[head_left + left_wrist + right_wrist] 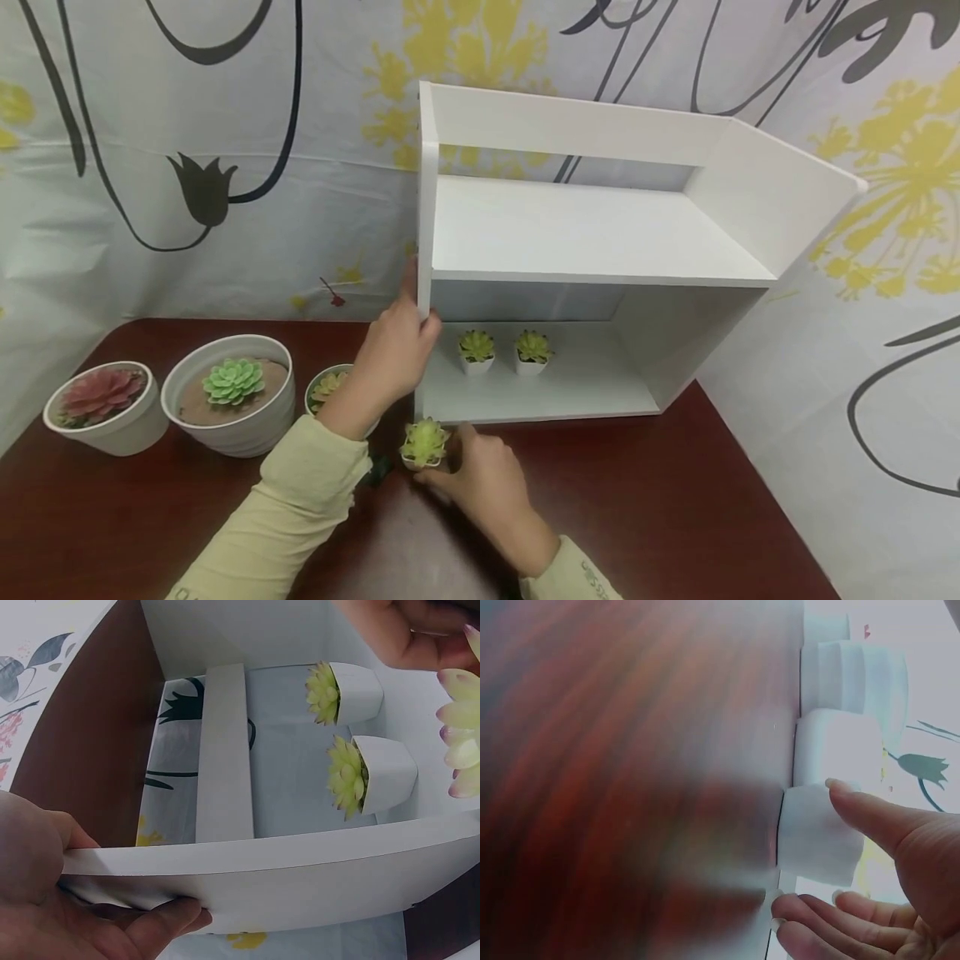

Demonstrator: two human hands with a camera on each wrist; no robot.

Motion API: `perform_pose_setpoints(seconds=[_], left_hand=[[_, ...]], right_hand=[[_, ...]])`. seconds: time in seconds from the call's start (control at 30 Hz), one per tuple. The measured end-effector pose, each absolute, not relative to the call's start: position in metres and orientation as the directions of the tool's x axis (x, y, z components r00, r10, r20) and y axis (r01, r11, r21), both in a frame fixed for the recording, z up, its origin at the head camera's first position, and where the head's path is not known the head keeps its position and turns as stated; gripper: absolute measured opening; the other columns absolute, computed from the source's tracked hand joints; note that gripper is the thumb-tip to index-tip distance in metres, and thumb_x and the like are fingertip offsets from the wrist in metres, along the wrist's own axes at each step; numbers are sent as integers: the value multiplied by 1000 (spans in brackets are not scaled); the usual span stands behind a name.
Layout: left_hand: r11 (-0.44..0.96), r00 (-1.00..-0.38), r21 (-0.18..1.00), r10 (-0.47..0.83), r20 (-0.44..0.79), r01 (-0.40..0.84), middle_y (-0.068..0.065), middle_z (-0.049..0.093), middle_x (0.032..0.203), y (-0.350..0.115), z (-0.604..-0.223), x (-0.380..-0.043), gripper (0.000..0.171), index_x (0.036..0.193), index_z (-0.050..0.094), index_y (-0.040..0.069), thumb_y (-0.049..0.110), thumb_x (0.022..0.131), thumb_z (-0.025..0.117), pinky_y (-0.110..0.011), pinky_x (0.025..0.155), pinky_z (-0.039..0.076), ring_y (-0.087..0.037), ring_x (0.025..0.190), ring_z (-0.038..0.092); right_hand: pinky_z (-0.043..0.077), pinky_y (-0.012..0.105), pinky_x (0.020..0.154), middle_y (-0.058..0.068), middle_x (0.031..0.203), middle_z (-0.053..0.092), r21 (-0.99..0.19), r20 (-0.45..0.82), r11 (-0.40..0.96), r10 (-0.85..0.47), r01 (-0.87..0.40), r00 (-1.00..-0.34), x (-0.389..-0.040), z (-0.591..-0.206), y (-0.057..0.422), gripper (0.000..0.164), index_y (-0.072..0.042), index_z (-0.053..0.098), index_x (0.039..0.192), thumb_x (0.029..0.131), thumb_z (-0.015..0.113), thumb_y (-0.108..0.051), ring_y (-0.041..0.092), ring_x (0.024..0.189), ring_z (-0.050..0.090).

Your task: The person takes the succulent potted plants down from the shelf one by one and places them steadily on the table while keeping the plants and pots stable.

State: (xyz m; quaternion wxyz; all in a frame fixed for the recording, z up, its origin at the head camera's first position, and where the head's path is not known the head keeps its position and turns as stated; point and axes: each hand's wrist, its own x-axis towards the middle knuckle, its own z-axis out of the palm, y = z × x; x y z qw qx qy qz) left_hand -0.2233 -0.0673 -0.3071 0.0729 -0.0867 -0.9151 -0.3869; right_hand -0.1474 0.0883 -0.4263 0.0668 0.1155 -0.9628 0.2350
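Observation:
My left hand (396, 350) grips the left side panel of a white two-tier shelf (588, 229), thumb on one face and fingers on the other; the left wrist view shows this panel edge (270, 855) close up. At the shelf's front left corner, a small light-green succulent in a white pot (424, 443) stands on the table. Around its right side is my right hand (491, 483), thumb and fingers spread. In the right wrist view the thumb overlaps the small white pot (817, 836), with the fingers (817, 922) apart below it.
Two similar potted succulents (476, 350) (532, 351) stand on the lower tier. To the left are a red succulent pot (112, 408), a larger pot with a green succulent (240, 400), and another pot (326, 387) partly behind my left arm. A patterned cloth hangs behind the dark red table (637, 500).

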Motion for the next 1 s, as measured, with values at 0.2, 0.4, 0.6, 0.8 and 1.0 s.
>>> perform_pose_setpoints(seconds=[0.2, 0.4, 0.6, 0.8, 1.0], left_hand=[[689, -979, 697, 96, 181, 197, -20, 65, 99, -68, -307, -222, 74, 164, -3, 13, 26, 104, 39, -38, 58, 43, -27, 62, 53], [680, -979, 706, 102, 179, 200, -19, 64, 101, -68, -307, -222, 73, 164, -4, 13, 26, 105, 38, -37, 58, 43, -27, 62, 53], [682, -977, 701, 103, 188, 207, -24, 64, 123, -68, -309, -223, 74, 164, -5, 15, 26, 105, 37, -41, 64, 46, -29, 69, 57], [674, -976, 708, 102, 191, 209, -24, 65, 116, -67, -308, -223, 74, 164, -6, 16, 24, 105, 37, -41, 62, 46, -29, 66, 55], [677, -976, 705, 103, 192, 210, -26, 62, 131, -67, -308, -223, 74, 164, -6, 14, 24, 105, 38, -45, 67, 48, -32, 74, 59]], right_hand=[[38, 20, 49, -12, 63, 54, -427, 199, 856, -224, -290, -954, -149, -424, 102, 47, -17, 61, 84, 69, 89, -52, 1, 53, 45], [43, 21, 54, -6, 69, 64, -421, 226, 847, -249, -325, -942, -158, -418, 120, 42, -15, 63, 87, 72, 90, -45, 4, 57, 50], [52, 26, 63, 0, 79, 71, -423, 267, 843, -234, -332, -935, -170, -413, 139, 34, -12, 67, 90, 77, 88, -34, 10, 67, 64], [60, 36, 70, 9, 96, 75, -601, 233, 767, -102, -226, -967, -186, -410, 155, 34, -7, 67, 105, 81, 85, -24, 20, 78, 76], [62, 39, 75, 19, 117, 72, -737, 150, 668, 14, -103, -989, -206, -416, 173, 51, -2, 60, 126, 84, 82, -23, 31, 95, 76]])
